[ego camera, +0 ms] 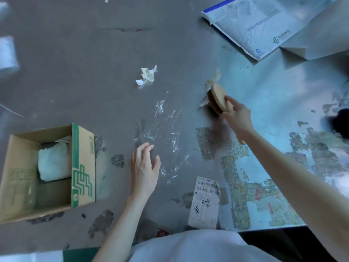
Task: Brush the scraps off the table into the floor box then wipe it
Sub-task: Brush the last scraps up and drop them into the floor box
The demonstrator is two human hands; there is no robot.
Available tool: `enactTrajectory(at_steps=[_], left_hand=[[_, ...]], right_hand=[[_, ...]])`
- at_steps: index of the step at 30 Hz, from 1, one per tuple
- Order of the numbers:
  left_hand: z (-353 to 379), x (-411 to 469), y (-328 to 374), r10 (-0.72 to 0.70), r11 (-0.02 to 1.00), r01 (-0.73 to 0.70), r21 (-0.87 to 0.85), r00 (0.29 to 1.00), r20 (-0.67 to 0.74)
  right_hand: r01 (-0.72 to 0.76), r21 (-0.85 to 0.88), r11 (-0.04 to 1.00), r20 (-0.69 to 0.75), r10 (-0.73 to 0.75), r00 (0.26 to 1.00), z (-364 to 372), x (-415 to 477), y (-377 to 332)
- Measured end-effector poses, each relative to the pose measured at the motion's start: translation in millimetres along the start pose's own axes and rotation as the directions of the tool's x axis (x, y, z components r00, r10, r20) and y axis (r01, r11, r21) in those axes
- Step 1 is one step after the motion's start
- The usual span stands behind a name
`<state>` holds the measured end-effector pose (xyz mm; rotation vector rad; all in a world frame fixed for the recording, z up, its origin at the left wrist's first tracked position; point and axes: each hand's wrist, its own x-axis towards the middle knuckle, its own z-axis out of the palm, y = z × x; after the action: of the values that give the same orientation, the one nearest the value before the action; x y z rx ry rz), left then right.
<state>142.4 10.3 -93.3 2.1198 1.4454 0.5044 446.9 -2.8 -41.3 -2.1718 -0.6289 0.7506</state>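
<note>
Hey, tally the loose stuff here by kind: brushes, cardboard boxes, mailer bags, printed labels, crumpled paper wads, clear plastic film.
Brushes: 1, the brush in the right hand
Cardboard boxes: 1, the box on the floor
Mailer bags: 1, the mailer bag
Printed labels: 1, the label
Crumpled paper wads: 1, the paper wad
Clear plastic film: 1, the film
Total: 6

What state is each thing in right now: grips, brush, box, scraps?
right grip: holds the brush.
left grip: fingers spread, holding nothing.
brush: tilted, bristles against scraps at the table edge.
floor box: open, white bag inside.
crumpled paper: on the floor, outside the box.
clear film: spread on the floor.
mailer: lying on the table.
</note>
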Motion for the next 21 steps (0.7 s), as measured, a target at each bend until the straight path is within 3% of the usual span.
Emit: enactTrajectory(at_steps=[7, 14, 17, 21], left_hand=[[-2.0, -0.2, 2.4, 0.041, 0.998, -0.041, -0.042, 0.999, -0.005], [2.1, -4.3, 1.4, 0.048, 0.998, -0.048, -0.028, 0.999, -0.006], [2.8, -5.2, 1.6, 0.044, 0.999, -0.044, -0.001, 0.999, 0.009], [4.4, -3.1, 0.5, 0.064, 0.998, -0.064, 0.014, 0.998, -0.009]], right_hand=[[0.064, 0.011, 0.998, 0.247, -0.065, 0.967, 29.1, -63.0, 1.0], [-0.138, 0.161, 0.977, 0.556, 0.026, 0.831, 54.3, -122.0, 16.2], [-0.204, 0.207, 0.957, 0.599, 0.041, 0.800, 53.3, -126.1, 17.7], [-0.120, 0.247, 0.962, 0.530, -0.030, 0.848, 35.6, -108.2, 5.1]])
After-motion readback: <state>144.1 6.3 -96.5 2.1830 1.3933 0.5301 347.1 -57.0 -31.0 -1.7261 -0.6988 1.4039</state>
